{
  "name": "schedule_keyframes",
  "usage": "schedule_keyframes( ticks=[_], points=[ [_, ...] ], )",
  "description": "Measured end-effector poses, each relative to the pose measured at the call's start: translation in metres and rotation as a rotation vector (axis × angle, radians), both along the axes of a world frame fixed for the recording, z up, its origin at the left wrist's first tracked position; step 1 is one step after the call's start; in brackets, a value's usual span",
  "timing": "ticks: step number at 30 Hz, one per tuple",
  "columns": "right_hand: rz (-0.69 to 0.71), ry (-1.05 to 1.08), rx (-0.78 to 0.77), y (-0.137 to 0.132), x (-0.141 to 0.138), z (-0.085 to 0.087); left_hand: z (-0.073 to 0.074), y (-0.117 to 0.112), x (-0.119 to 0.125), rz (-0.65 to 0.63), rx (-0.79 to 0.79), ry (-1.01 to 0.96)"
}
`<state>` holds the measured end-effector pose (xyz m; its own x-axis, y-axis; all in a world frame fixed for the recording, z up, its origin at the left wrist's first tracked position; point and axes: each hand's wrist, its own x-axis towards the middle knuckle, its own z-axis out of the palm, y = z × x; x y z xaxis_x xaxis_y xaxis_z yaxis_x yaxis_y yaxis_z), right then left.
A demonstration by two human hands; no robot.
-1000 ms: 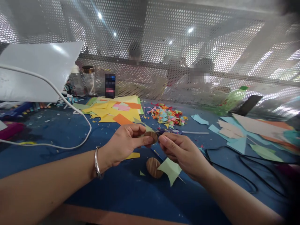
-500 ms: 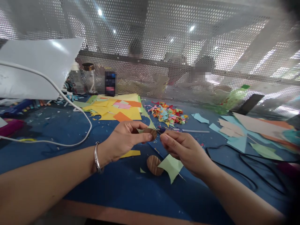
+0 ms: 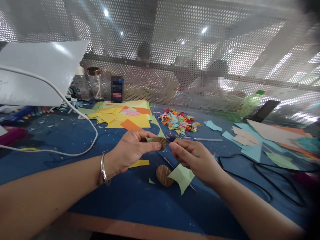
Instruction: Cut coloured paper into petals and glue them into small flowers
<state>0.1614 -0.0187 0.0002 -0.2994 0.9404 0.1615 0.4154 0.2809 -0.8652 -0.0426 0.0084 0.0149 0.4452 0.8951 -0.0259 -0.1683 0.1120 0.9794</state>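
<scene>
My left hand [image 3: 132, 145] pinches a brown wood-patterned oval disc [image 3: 162, 143] between thumb and fingers, together with a piece of pale green paper [image 3: 160, 129] behind it. Close to the disc's right edge, my right hand [image 3: 191, 155] is closed around a small, slim tool with a dark blue part [image 3: 171, 138]; its exact kind is hidden by the fingers. Below the hands, a second wood-patterned oval disc [image 3: 164, 175] lies on the table, beside a cut light green paper [image 3: 182, 177] with curved edges.
Coloured paper scraps [image 3: 178, 120] are heaped beyond my hands. Yellow and orange sheets [image 3: 137, 121] lie behind left, blue and beige papers [image 3: 246, 136] at right. A black cable [image 3: 246, 176] and a white cable [image 3: 96, 133] cross the blue table [image 3: 120, 203]. A phone [image 3: 117, 89] stands upright.
</scene>
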Motion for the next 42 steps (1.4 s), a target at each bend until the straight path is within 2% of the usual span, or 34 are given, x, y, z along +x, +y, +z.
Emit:
schedule_keyframes(
  ticks=[13, 42],
  points=[
    [-0.014, -0.080, 0.070, -0.0029, -0.0017, 0.0069, 0.0021, -0.0004, -0.0009, 0.010, 0.018, 0.008],
    [-0.032, -0.116, 0.110, -0.0019, -0.0009, 0.0071, 0.0021, 0.0002, 0.0011, -0.023, 0.074, 0.025]
  ],
)
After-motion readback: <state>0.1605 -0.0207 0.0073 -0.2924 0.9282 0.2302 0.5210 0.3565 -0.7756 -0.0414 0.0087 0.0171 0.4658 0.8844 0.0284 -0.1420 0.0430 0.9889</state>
